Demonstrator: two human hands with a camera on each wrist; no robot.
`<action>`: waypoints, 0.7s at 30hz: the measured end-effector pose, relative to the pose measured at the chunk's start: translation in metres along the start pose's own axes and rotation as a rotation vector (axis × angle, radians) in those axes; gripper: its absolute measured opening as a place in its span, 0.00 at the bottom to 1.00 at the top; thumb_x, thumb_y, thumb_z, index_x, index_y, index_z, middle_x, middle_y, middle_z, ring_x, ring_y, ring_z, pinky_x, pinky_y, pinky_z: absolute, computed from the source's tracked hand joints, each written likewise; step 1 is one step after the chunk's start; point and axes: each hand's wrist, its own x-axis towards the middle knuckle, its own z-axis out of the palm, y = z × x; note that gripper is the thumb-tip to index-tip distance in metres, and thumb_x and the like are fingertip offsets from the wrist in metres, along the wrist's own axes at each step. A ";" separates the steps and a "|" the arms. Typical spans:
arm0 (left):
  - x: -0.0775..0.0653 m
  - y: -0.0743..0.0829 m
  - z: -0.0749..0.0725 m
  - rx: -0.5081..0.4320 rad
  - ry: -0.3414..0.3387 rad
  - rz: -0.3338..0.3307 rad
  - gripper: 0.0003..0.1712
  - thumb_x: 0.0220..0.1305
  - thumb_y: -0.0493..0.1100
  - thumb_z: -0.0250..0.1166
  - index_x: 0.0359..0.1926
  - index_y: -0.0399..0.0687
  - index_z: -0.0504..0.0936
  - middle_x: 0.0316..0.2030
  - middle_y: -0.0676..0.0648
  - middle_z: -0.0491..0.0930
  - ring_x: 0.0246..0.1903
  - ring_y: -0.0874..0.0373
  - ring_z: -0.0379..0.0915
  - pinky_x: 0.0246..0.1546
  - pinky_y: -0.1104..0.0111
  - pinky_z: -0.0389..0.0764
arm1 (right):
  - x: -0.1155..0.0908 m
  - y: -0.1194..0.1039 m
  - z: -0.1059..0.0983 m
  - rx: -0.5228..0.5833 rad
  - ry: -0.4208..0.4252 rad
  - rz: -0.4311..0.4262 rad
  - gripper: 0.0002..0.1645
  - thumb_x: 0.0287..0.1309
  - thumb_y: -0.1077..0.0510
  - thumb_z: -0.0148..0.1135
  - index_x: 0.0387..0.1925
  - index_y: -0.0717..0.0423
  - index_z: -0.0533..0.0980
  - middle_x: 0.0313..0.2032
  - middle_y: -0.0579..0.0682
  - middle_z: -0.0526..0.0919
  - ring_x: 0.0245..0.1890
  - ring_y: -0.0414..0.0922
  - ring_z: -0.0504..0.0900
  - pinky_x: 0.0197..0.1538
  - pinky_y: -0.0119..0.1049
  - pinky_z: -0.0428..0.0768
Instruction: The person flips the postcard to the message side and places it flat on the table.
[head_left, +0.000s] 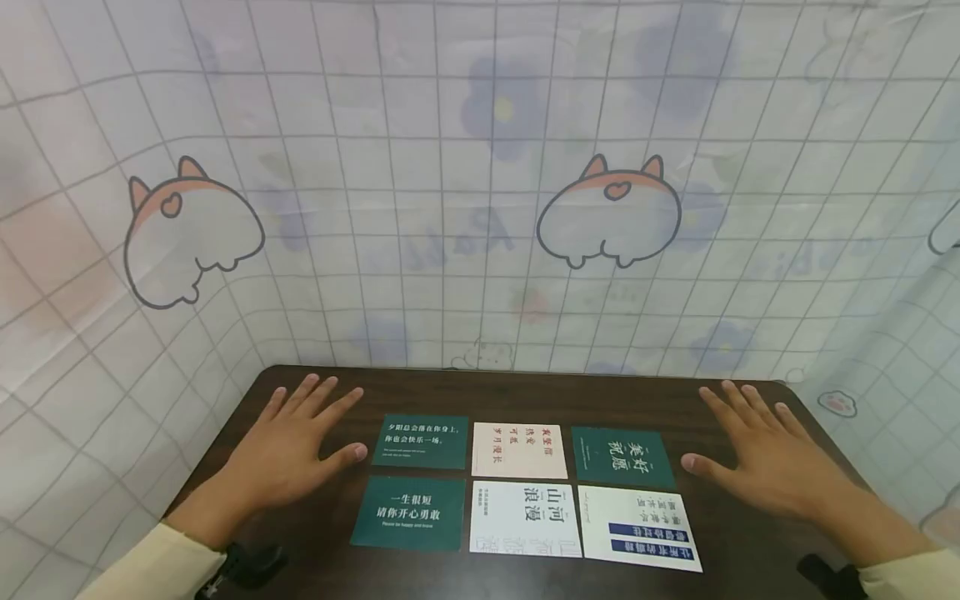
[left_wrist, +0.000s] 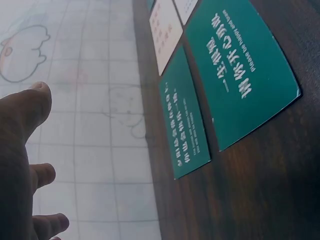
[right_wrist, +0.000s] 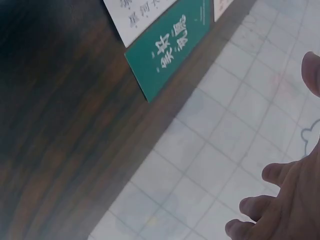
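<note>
My left hand (head_left: 288, 450) is spread with straight fingers at the left of the cards, holding nothing. On the other side my right hand (head_left: 780, 467) spreads the same way, also with nothing in it. Between them several cards lie flat in two rows of three. The back row has a green card (head_left: 420, 442), a cream card with red writing (head_left: 519, 451) and another green card (head_left: 622, 457). In front lie a green card with white writing (head_left: 408, 514), a white card with grey writing (head_left: 525, 518) and a white card with dark blue bands (head_left: 639, 527).
The dark brown wooden table (head_left: 322, 575) has rounded back corners. Behind it and along both sides hangs a pale grid-patterned cloth (head_left: 420, 183) with cartoon animals and flowers. Dark straps (head_left: 243, 568) circle the wrists below cream sleeves (head_left: 153, 567).
</note>
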 end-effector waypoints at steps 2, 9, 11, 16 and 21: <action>0.000 0.001 0.004 -0.003 0.000 0.004 0.48 0.69 0.77 0.49 0.79 0.58 0.61 0.77 0.36 0.56 0.77 0.35 0.42 0.70 0.36 0.43 | -0.001 -0.002 0.003 0.012 -0.002 -0.002 0.60 0.67 0.26 0.54 0.82 0.54 0.41 0.77 0.71 0.45 0.77 0.68 0.39 0.70 0.66 0.27; -0.001 0.005 0.016 -0.023 0.022 0.015 0.46 0.69 0.76 0.52 0.78 0.57 0.65 0.75 0.37 0.61 0.76 0.36 0.46 0.70 0.37 0.44 | -0.001 -0.011 0.012 0.036 -0.002 -0.020 0.60 0.66 0.28 0.57 0.82 0.56 0.45 0.77 0.72 0.48 0.76 0.71 0.44 0.72 0.65 0.33; -0.001 0.007 0.018 -0.029 0.030 0.024 0.46 0.69 0.76 0.52 0.77 0.56 0.65 0.75 0.37 0.61 0.76 0.35 0.46 0.70 0.37 0.45 | 0.000 -0.013 0.013 0.040 0.004 -0.028 0.59 0.66 0.29 0.58 0.81 0.57 0.46 0.76 0.72 0.48 0.75 0.71 0.45 0.73 0.65 0.35; -0.002 0.012 0.023 -0.036 0.044 0.047 0.44 0.70 0.73 0.54 0.77 0.56 0.66 0.74 0.37 0.62 0.75 0.34 0.48 0.70 0.37 0.46 | 0.000 -0.016 0.019 0.039 0.011 -0.032 0.59 0.65 0.28 0.59 0.81 0.58 0.48 0.76 0.72 0.49 0.75 0.71 0.47 0.74 0.62 0.34; 0.000 0.016 0.030 -0.031 0.054 0.058 0.43 0.69 0.72 0.57 0.76 0.55 0.68 0.73 0.37 0.64 0.75 0.34 0.51 0.70 0.37 0.49 | 0.000 -0.020 0.026 0.045 0.031 -0.055 0.59 0.64 0.28 0.60 0.80 0.59 0.51 0.76 0.72 0.51 0.75 0.71 0.49 0.74 0.61 0.36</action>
